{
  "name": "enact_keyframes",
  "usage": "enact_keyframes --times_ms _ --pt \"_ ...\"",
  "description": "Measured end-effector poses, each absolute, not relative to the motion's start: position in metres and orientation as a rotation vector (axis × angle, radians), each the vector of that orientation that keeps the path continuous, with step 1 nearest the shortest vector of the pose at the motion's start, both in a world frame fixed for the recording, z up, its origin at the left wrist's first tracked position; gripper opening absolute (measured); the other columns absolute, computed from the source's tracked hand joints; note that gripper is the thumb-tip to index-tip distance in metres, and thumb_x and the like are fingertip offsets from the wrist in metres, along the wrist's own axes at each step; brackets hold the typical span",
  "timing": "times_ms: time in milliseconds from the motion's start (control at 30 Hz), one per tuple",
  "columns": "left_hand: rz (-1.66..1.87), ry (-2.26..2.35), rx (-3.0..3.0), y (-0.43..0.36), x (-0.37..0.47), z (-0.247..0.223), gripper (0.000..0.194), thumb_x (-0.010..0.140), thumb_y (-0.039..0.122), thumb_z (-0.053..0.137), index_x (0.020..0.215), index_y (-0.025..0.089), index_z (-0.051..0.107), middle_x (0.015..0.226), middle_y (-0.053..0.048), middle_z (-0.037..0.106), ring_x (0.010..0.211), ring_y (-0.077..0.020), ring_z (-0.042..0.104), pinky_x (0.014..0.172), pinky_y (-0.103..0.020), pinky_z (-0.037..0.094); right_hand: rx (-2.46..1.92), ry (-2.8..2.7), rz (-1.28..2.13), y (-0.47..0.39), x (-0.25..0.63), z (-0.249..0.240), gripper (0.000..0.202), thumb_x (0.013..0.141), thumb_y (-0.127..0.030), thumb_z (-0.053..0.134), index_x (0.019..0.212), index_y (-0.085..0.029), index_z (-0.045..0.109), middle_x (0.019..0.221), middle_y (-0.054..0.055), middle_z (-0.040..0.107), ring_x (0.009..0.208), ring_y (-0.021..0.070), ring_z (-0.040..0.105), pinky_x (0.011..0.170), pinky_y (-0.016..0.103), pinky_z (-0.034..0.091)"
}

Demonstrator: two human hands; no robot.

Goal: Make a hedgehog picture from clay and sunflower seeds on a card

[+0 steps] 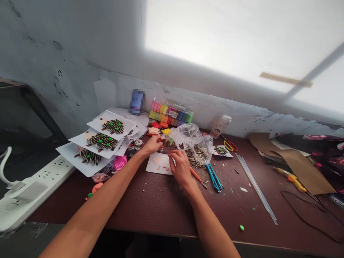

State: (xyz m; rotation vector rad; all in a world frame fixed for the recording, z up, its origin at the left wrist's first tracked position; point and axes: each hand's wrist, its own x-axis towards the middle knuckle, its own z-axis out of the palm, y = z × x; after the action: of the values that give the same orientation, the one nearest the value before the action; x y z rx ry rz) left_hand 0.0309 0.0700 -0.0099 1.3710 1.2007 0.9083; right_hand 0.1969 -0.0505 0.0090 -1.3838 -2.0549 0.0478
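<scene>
A white card (152, 166) with a hedgehog-like outline in orange lies flat on the dark red table. My left hand (153, 144) is just beyond its upper edge, fingers pinched at a piece of brown modelling clay (167, 142). Over the card's right side, my right hand (180, 165) has its fingers curled together; whatever is between the fingertips is too small to name. Right behind that hand, striped sunflower seeds (196, 157) spill from a clear plastic bag (188, 135). An orange pen-like tool (195, 175) and a blue utility knife (214, 178) lie to its right.
Finished seed-hedgehog cards (80, 142) are stacked at left, above a white power strip (34, 190). Coloured clay packs (172, 114) and a white bottle (220, 126) line the wall. Scissors (230, 145), clear glue sticks (256, 188) and a yellow glue gun (294, 180) lie right.
</scene>
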Motion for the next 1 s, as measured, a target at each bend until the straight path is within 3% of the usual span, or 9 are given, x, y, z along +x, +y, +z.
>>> enact_keyframes --times_ms 467,567,733,867,1000 --pt "0.947 1.753 1.860 0.063 -0.006 -0.010 0.027 0.078 0.009 0.053 0.097 0.017 0.071 0.100 -0.012 0.077 0.101 -0.0286 0.070 0.094 -0.037 0.053 -1.388 -2.023 0.059 -0.050 0.197 0.011 0.024 0.096 -0.014 0.054 0.095 -0.021 0.076 0.106 0.010 0.073 0.105 0.0256 0.061 0.095 0.040 0.051" --pt "1.063 1.556 1.758 0.060 -0.004 -0.009 0.026 0.080 0.011 0.051 0.099 0.017 0.069 0.097 -0.009 0.077 0.093 -0.0240 0.071 0.088 -0.035 0.057 -1.381 -2.015 0.060 -0.049 0.198 0.010 0.024 0.096 -0.015 0.053 0.094 -0.021 0.076 0.106 0.010 0.074 0.104 0.0258 0.062 0.096 0.040 0.051" --pt "1.100 1.132 1.427 0.047 -0.010 0.002 0.028 0.085 0.022 0.056 0.110 0.014 0.066 0.083 -0.005 0.075 0.065 -0.0170 0.069 0.060 -0.028 0.055 -1.373 -1.836 0.184 -0.046 0.199 0.008 0.023 0.095 -0.020 0.054 0.105 -0.021 0.075 0.109 0.011 0.075 0.106 0.0255 0.065 0.097 0.040 0.051" --pt "0.915 0.894 1.347 0.032 -0.010 0.014 0.030 0.085 0.034 0.067 0.107 0.014 0.066 0.071 -0.003 0.070 0.058 -0.0160 0.068 0.059 -0.028 0.057 -1.348 -1.543 0.471 -0.041 0.201 0.008 0.031 0.096 -0.035 0.053 0.116 -0.018 0.070 0.112 0.011 0.076 0.098 0.0227 0.069 0.087 0.035 0.054" --pt "0.826 0.778 1.380 0.024 -0.005 0.020 0.043 0.077 0.047 0.080 0.102 0.015 0.066 0.077 -0.004 0.071 0.061 -0.0168 0.069 0.059 -0.030 0.059 -1.278 -1.384 0.703 -0.037 0.202 0.010 0.035 0.093 -0.046 0.053 0.101 -0.018 0.072 0.097 0.007 0.075 0.087 0.0202 0.067 0.080 0.031 0.053"
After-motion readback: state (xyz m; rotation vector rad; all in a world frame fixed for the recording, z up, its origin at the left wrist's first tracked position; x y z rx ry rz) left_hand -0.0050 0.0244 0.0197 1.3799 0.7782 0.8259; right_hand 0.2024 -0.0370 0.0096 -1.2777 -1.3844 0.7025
